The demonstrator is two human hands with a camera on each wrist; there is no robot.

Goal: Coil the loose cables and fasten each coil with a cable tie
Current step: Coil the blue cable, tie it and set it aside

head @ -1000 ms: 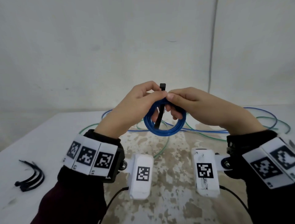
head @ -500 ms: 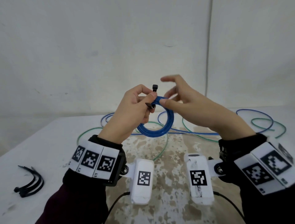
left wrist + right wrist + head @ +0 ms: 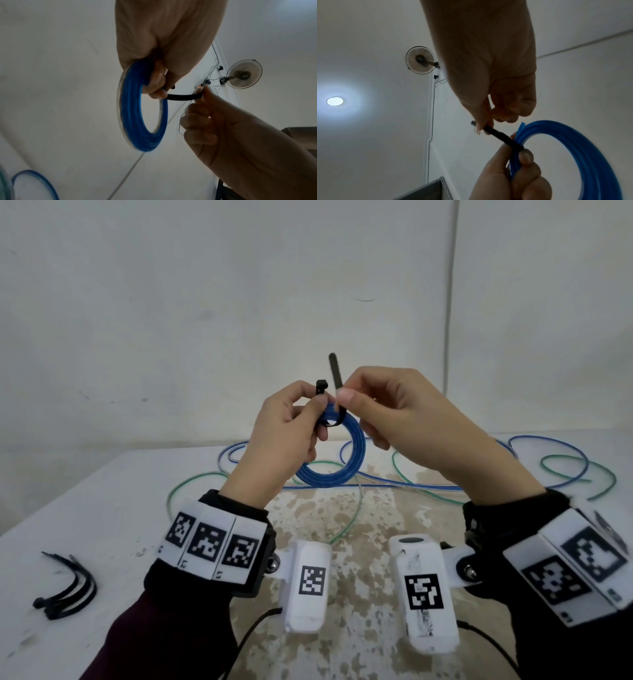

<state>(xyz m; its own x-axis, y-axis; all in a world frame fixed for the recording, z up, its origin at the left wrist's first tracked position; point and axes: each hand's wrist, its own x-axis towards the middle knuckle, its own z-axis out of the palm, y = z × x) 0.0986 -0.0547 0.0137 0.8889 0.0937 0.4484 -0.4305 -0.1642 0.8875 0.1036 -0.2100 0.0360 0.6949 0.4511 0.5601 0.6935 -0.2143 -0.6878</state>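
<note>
A blue cable coil [image 3: 342, 460] [image 3: 137, 121] [image 3: 583, 148] hangs in the air above the table. My left hand [image 3: 291, 433] [image 3: 159, 86] grips its top, fingers curled round the strands. A black cable tie [image 3: 335, 374] [image 3: 183, 97] [image 3: 503, 138] is wrapped under the coil's top; its head [image 3: 321, 386] sticks up by my left thumb. My right hand [image 3: 383, 412] [image 3: 489, 121] pinches the tie's tail between thumb and forefinger, the tail pointing up.
Loose blue cables [image 3: 548, 446] and green cables [image 3: 582, 470] trail across the white table [image 3: 102, 508] behind my hands. A bundle of spare black cable ties [image 3: 68, 590] lies at the left. A wall stands close behind the table.
My right hand had let go with fingers spread; now it pinches the tie's tail and holds it upward. The coil has turned more edge-on and both hands have risen slightly.
</note>
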